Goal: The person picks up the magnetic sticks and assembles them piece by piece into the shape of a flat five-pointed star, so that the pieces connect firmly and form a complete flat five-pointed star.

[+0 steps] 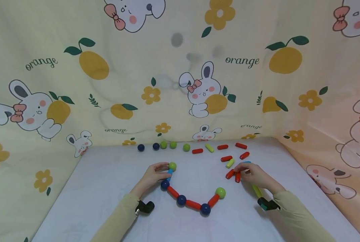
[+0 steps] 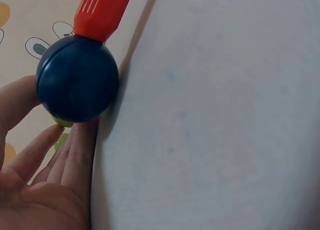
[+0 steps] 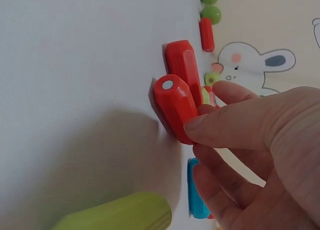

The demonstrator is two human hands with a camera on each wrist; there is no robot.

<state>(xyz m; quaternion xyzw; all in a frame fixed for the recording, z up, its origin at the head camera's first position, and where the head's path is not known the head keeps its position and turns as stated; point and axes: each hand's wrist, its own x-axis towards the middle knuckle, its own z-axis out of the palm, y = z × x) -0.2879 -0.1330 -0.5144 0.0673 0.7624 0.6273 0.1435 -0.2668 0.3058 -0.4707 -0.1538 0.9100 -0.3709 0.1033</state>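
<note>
Red and faceted, the short stick (image 3: 173, 103) near the right wrist view's centre slants from upper left to lower right, pale round tip uppermost; the right hand (image 3: 272, 135) pinches its lower end. In the head view's middle, the left hand (image 1: 151, 176) pinches the blue stick (image 1: 170, 171) between smooth navy (image 1: 165, 185) and green balls (image 1: 172, 166).

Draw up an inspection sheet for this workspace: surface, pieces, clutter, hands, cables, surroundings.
Surface: white tabletop, looks flat.
Pieces: curved ball-and-rod chain, a green ball at each end; loose balls along the back, loose rods mostly toward the right.
Clutter: nothing seen beyond loose pieces.
Hands: left hand holds the chain's light-blue rod; right hand pinches a red rod.
Cables: nothing seen.
Surroundings: rabbit-and-orange printed cloth.
</note>
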